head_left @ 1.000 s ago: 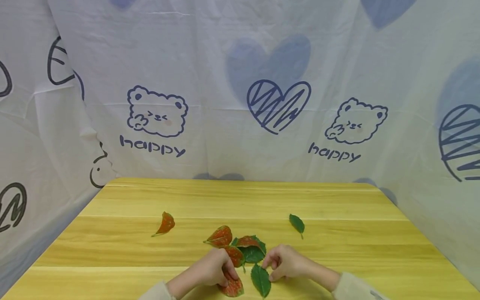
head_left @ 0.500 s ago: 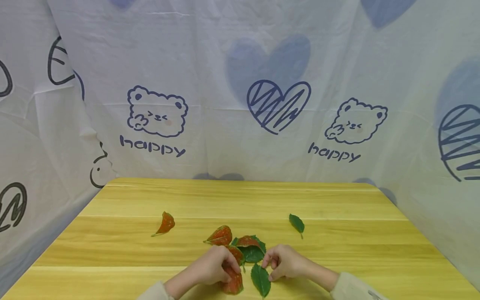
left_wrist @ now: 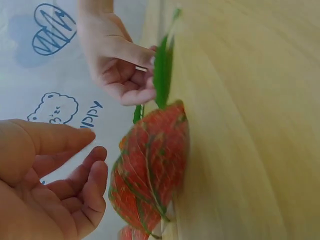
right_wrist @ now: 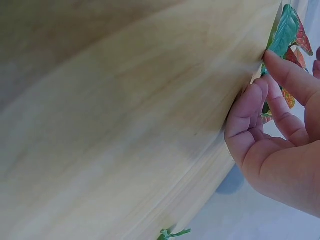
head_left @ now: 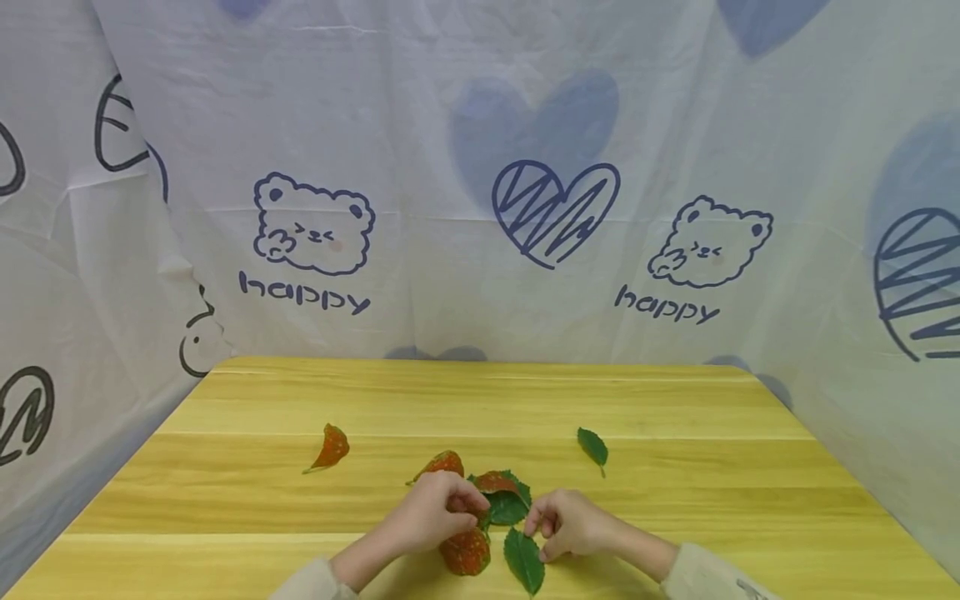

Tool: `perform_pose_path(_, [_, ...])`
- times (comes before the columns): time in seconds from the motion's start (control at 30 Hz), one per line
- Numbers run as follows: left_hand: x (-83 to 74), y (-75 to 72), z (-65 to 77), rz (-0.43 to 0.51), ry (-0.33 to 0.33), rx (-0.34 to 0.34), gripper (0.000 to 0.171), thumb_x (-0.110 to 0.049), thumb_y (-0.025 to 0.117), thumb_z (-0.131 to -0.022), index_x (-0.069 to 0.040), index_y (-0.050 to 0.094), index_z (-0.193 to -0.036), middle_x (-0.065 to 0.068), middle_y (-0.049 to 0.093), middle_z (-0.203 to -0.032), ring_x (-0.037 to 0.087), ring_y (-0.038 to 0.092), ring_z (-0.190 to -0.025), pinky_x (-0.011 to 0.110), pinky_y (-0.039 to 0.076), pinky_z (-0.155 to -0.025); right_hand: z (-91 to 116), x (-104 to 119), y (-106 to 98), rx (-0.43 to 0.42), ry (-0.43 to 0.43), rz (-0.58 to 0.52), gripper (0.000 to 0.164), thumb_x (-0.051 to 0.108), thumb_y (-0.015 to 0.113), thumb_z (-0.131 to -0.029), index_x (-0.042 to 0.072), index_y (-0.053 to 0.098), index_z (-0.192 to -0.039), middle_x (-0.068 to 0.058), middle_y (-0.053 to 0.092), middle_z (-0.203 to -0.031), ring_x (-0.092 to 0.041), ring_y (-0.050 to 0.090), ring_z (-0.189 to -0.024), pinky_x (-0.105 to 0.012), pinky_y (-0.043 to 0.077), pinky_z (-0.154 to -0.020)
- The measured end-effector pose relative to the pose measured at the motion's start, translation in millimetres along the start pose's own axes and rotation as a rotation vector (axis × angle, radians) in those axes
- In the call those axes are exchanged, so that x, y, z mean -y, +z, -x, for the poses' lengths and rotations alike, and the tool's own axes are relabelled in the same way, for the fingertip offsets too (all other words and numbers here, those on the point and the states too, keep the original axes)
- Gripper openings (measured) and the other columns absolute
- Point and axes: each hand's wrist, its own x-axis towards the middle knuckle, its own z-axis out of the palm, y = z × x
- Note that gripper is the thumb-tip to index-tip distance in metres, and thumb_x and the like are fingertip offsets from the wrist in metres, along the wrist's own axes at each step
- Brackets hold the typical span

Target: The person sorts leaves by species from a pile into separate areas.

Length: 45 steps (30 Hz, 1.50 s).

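My left hand [head_left: 438, 508] hovers over the red leaves with thumb and fingers parted and nothing between them. Just below it, a speckled red leaf [head_left: 465, 554] lies near the front of the table; the left wrist view has it overlapping another red leaf [left_wrist: 127, 195]. My right hand [head_left: 573, 525] holds a green serrated leaf [head_left: 523, 560] at its right edge with thumb and fingertips. Behind the hands, a larger green leaf [head_left: 506, 510] lies with a curled red leaf [head_left: 495, 481] on top. Another red leaf [head_left: 446, 461] is partly hidden behind my left hand.
On the yellow wooden table [head_left: 675, 500], a single red leaf [head_left: 332, 446] lies far left and a small green leaf [head_left: 593, 446] far right. A white cloth [head_left: 435, 275] with bear and heart drawings hangs behind and along the sides.
My left hand has let go of the red leaf and moved up and away, after that leaf shifted slightly toward the pile. Under my right hand, the green leaf has turned slightly.
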Motion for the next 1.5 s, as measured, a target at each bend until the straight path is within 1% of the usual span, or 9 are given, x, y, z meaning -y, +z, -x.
perform_pose_path(0.17, [-2.7, -0.7, -5.6, 0.170, -0.077, -0.002, 0.025, -0.005, 0.058, -0.086, 0.008, 0.061, -0.107, 0.012, 0.063, -0.093, 0.017, 0.059, -0.078, 0.028, 0.049, -0.064, -0.9, -0.1, -0.3, -0.004, -0.005, 0.022, 0.019, -0.013, 0.065, -0.068, 0.002, 0.061, -0.079, 0.002, 0.044, -0.062, -0.003, 0.030, -0.041, -0.016, 0.029, -0.038])
perform_pose_path(0.33, [-3.5, 0.1, -8.3, 0.370, -0.200, 0.003, 0.032, -0.003, 0.051, -0.089, 0.013, 0.051, -0.117, 0.015, 0.065, -0.088, 0.007, 0.048, -0.051, 0.018, 0.038, -0.044, -0.6, -0.1, 0.1, 0.000, -0.010, 0.017, 0.019, -0.014, 0.065, -0.068, 0.001, 0.061, -0.080, 0.002, 0.044, -0.063, -0.004, 0.031, -0.042, -0.016, 0.029, -0.038])
perform_pose_path(0.4, [-3.1, 0.8, -9.2, 0.409, -0.224, 0.005, 0.035, -0.003, 0.049, -0.089, 0.014, 0.049, -0.119, 0.014, 0.065, -0.086, 0.005, 0.044, -0.045, 0.016, 0.032, -0.040, -0.5, -0.2, -0.1, 0.000, -0.012, 0.015, 0.019, -0.014, 0.065, -0.068, 0.001, 0.061, -0.080, 0.002, 0.044, -0.063, -0.004, 0.031, -0.042, -0.015, 0.029, -0.039])
perform_pose_path(0.6, [-2.1, 4.1, -13.6, 0.494, -0.263, 0.024, 0.041, -0.005, 0.048, -0.089, 0.016, 0.042, -0.123, 0.015, 0.065, -0.090, 0.005, 0.051, -0.043, 0.014, 0.036, -0.038, -1.0, -1.3, -0.6, 0.001, -0.023, 0.017, 0.019, -0.013, 0.065, -0.068, 0.001, 0.061, -0.080, 0.002, 0.044, -0.063, -0.003, 0.032, -0.043, -0.015, 0.029, -0.039])
perform_pose_path(0.8, [-3.9, 6.7, -18.7, 0.609, -0.314, 0.072, 0.048, -0.005, 0.049, -0.089, 0.019, 0.032, -0.128, 0.025, 0.062, -0.091, 0.008, 0.054, -0.041, 0.014, 0.039, -0.037, -1.3, -2.4, -0.9, 0.003, -0.027, 0.016, 0.019, -0.013, 0.065, -0.068, 0.001, 0.061, -0.080, 0.001, 0.044, -0.064, -0.004, 0.032, -0.044, -0.015, 0.030, -0.039])
perform_pose_path(0.93, [-4.0, 7.6, -21.1, 0.650, -0.328, 0.074, 0.048, -0.007, 0.050, -0.091, 0.018, 0.032, -0.128, 0.025, 0.058, -0.104, 0.010, 0.056, -0.042, 0.015, 0.041, -0.037, -1.3, -3.1, -1.3, 0.003, -0.030, 0.020, 0.019, -0.013, 0.066, -0.068, 0.001, 0.061, -0.080, 0.002, 0.044, -0.064, -0.004, 0.031, -0.043, -0.015, 0.030, -0.039])
perform_pose_path(0.97, [-4.0, 8.3, -21.7, 0.655, -0.334, 0.078, 0.048, -0.007, 0.050, -0.090, 0.018, 0.033, -0.128, 0.030, 0.057, -0.101, 0.010, 0.056, -0.042, 0.015, 0.041, -0.038, -1.3, -3.2, -1.3, 0.003, -0.033, 0.022, 0.019, -0.013, 0.066, -0.068, 0.001, 0.061, -0.080, 0.002, 0.044, -0.064, -0.003, 0.031, -0.042, -0.015, 0.030, -0.039])
perform_pose_path(1.3, [-2.2, 15.7, -29.7, 0.747, -0.393, 0.062, 0.058, -0.005, 0.050, -0.088, 0.014, 0.021, -0.135, 0.026, 0.056, -0.108, 0.013, 0.058, -0.044, 0.016, 0.043, -0.039, -0.7, -1.9, -1.4, -0.003, -0.032, 0.034, 0.019, -0.012, 0.066, -0.067, 0.001, 0.061, -0.079, 0.002, 0.044, -0.063, -0.004, 0.033, -0.042, -0.015, 0.030, -0.039])
perform_pose_path(1.5, [-1.6, 18.9, -33.1, 0.744, -0.424, 0.047, 0.052, -0.005, 0.047, -0.090, 0.018, 0.025, -0.131, 0.032, 0.058, -0.093, 0.011, 0.057, -0.042, 0.015, 0.043, -0.039, -0.7, -2.2, -1.6, 0.000, -0.040, 0.037, 0.019, -0.012, 0.066, -0.067, 0.001, 0.061, -0.079, 0.002, 0.044, -0.063, -0.003, 0.033, -0.042, -0.015, 0.030, -0.038])
